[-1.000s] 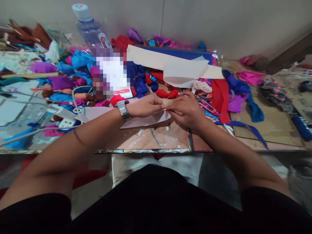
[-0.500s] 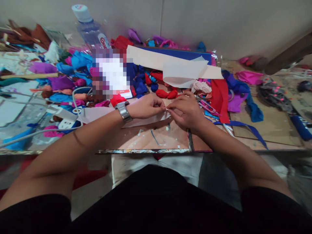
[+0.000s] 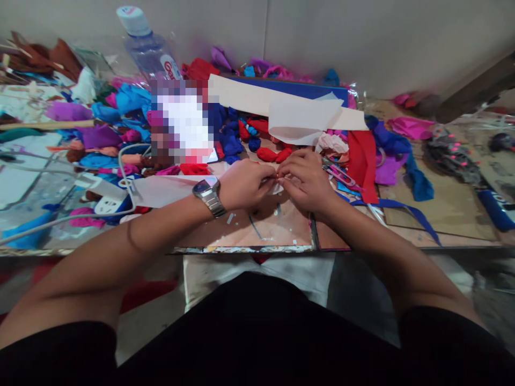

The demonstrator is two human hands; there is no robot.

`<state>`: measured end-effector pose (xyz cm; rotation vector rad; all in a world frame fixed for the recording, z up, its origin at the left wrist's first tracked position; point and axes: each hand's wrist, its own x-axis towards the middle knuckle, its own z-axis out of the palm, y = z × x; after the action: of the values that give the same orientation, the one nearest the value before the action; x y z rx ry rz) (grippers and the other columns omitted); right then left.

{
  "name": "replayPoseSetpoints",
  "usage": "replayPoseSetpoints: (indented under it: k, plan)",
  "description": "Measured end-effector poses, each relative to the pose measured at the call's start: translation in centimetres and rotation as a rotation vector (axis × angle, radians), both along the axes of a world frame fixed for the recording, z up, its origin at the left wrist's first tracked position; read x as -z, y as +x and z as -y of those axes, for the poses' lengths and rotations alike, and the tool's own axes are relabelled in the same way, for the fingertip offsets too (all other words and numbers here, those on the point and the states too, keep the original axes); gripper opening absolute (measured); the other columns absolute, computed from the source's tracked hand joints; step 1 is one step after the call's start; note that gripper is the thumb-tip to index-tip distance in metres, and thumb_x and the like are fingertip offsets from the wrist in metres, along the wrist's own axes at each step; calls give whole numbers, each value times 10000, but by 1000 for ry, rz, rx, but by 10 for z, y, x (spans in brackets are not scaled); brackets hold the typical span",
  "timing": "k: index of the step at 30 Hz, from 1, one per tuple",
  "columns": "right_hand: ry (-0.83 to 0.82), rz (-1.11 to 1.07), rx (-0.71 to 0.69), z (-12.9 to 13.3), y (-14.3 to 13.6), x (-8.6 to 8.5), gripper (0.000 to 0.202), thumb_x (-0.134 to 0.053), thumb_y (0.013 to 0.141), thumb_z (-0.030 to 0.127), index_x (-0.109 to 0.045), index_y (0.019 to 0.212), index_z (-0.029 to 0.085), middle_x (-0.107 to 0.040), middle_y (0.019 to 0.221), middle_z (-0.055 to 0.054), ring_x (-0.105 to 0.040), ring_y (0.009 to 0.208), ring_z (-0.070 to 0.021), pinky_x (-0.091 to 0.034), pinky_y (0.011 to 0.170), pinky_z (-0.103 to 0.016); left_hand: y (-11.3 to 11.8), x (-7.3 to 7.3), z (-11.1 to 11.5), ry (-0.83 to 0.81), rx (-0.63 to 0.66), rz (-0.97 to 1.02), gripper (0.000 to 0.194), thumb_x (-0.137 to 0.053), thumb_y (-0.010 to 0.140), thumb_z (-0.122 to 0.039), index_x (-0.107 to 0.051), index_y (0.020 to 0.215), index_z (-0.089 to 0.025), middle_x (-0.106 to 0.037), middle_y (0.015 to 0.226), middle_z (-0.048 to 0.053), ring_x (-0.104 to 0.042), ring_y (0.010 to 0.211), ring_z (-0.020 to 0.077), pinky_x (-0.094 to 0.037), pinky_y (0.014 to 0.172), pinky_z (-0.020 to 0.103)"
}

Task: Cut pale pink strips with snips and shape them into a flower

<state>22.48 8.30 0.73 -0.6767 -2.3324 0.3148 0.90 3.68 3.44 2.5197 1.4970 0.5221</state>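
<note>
My left hand (image 3: 250,185), with a metal watch (image 3: 210,198) on the wrist, is closed, its thumb and fingers pinched together. Against it, fingertips nearly touching, my right hand (image 3: 303,177) is closed in a pinch too. A thin white translucent sheet (image 3: 169,190) reaches from the left under my left wrist. Its end (image 3: 277,187) shows pale between and below my fingertips; the exact fold is hidden by the fingers. Just beyond the hands lie red cloth bundles (image 3: 273,155), and a pale pink cloth flower (image 3: 333,146) sits past my right hand.
Coloured cloth bits (image 3: 100,136), a white cable (image 3: 127,161) and a power strip (image 3: 108,201) crowd the left. A bottle (image 3: 148,53) stands behind a blurred phone (image 3: 187,126). Cream card (image 3: 241,95) and another translucent sheet (image 3: 303,120) lie at the back. Pink scissors (image 3: 344,177) and red fabric (image 3: 362,166) are right.
My left hand has turned and moved slightly to the right, its wrist lower. The white sheet's lower edge is now mostly covered by my left hand and wrist. My right hand shifts only slightly.
</note>
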Motion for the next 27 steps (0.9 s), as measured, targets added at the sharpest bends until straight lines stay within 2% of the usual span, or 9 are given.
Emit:
replayPoseSetpoints:
  k: [5, 10, 15, 20, 23, 27]
  plan:
    - [-53, 39, 9, 2, -1, 0, 84, -577, 955, 238, -654, 923, 239, -759, 1026, -78, -567, 1141, -325, -368, 1010, -530, 1, 3, 1, 45, 31, -60, 323, -517, 1024, -358, -805, 1037, -213, -743, 779, 64, -630, 681, 209, -264, 611, 344]
    - [-48, 49, -8, 0, 0, 0, 47, -638, 931, 274, -657, 913, 235, -765, 1004, -77, -588, 1094, -318, -364, 996, -511, -1, 1, -2, -22, -2, -40, 326, -553, 1015, -392, -812, 940, -208, -708, 691, 57, -612, 636, 198, -257, 601, 339]
    - [-24, 83, 24, 0, -1, 1, 65, -599, 948, 260, -640, 908, 230, -759, 995, -71, -586, 1100, -314, -334, 986, -510, -1, -4, -3, -90, -3, 37, 395, -543, 1018, -462, -789, 879, -186, -686, 662, 43, -538, 573, 159, -257, 593, 325]
    - [-11, 50, 5, 0, 1, 0, 23, -627, 915, 248, -643, 902, 236, -770, 992, -58, -602, 1074, -307, -348, 976, -505, -3, -7, -5, -193, 46, 118, 349, -545, 968, -396, -772, 851, -157, -690, 676, 35, -526, 576, 138, -302, 606, 303]
    - [-10, 60, 1, -1, 1, 0, 51, -646, 931, 281, -658, 902, 240, -780, 995, -51, -607, 1080, -307, -344, 984, -511, -3, -6, -6, -197, 51, 131, 354, -544, 958, -395, -770, 837, -150, -687, 672, 36, -516, 574, 133, -307, 605, 300]
    - [1, 73, 13, -2, 0, 1, 38, -644, 909, 248, -651, 873, 236, -777, 979, -59, -597, 1085, -318, -346, 971, -512, -2, -6, -4, -197, 62, 155, 348, -542, 953, -394, -750, 821, -147, -681, 669, 30, -513, 579, 127, -307, 599, 292]
